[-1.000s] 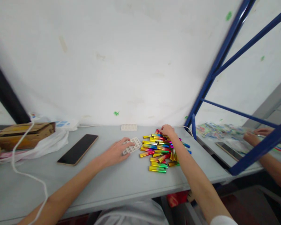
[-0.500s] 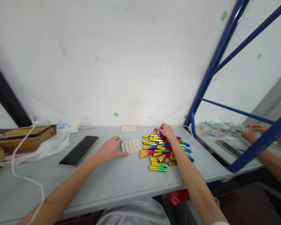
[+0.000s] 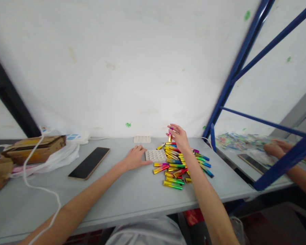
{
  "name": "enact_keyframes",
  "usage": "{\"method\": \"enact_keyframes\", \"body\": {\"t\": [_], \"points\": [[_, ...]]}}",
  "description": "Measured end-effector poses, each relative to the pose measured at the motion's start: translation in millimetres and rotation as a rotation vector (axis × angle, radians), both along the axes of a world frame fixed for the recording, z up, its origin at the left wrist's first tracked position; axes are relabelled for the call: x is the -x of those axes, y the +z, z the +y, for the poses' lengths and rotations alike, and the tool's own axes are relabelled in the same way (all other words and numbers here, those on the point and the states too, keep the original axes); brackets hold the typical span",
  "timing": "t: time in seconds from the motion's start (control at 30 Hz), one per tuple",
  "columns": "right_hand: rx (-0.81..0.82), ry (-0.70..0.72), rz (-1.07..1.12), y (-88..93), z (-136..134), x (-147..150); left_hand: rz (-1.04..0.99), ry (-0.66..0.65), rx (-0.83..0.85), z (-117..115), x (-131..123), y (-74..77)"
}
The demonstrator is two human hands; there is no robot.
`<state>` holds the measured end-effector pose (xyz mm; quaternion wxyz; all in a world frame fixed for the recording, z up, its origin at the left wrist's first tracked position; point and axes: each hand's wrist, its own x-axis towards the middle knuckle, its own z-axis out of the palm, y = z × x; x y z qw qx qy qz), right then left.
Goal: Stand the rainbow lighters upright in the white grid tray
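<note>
the loose tubes (image 3: pixel 173 184) in front of you look like metallic foil, smooth and highly glossy, and the tube (image 3: pixel 170 137) in your right hand (image 3: pixel 180 139) shines the same way. by your left hand (image 3: pixel 135 158), the gridded tray (image 3: pixel 155 156) looks like matt plastic, its face bumpy. your desk (image 3: pixel 117 197) is smooth with a dull sheen. the phone (image 3: pixel 89 163) has a glossy, glass-like screen; the box (image 3: pixel 38 151) is matt cardboard, and the bag (image 3: pixel 66 158) is thin, crinkled plastic. you face a matt, scuffed painted wall (image 3: pixel 142 75), while the frame (image 3: pixel 223 98) looks like glossy painted metal. your clothing (image 3: pixel 145 233) is soft, matt cloth.
</note>
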<state>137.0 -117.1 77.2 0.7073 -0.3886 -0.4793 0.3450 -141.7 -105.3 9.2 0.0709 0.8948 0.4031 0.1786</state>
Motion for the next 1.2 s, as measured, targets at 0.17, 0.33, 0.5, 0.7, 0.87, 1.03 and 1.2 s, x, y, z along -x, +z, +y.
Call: {"method": "enact_keyframes", "body": {"t": [0.17,0.33,0.5,0.7,0.87,1.03,1.2], "points": [[0.185,0.053,-0.012,-14.0,-12,25,-0.099,-0.066,-0.086,-3,6,-17.6],[0.152,0.21,-0.078,-17.9,-25,41,-0.141,-0.087,-0.092,-1,10,-22.2],[0.168,0.297,-0.134,-22.8,-31,59,-0.138,-0.088,-0.09,-1,8,-20.4],[0.185,0.149,-0.348,-38.5,-29,66,-0.124,-0.08,-0.086,-6,7,-16.7],[0.115,-0.059,-0.53,-45.3,-30,70,-0.124,-0.07,-0.061,-8,6,-14.4],[0.124,-0.153,-0.56,-46.2,-29,72,-0.174,-0.068,-0.009,-4,10,-17.3],[0.123,-0.177,-0.586,-44.1,-29,70,-0.205,-0.051,0.05,1,14,-18.9]]}}
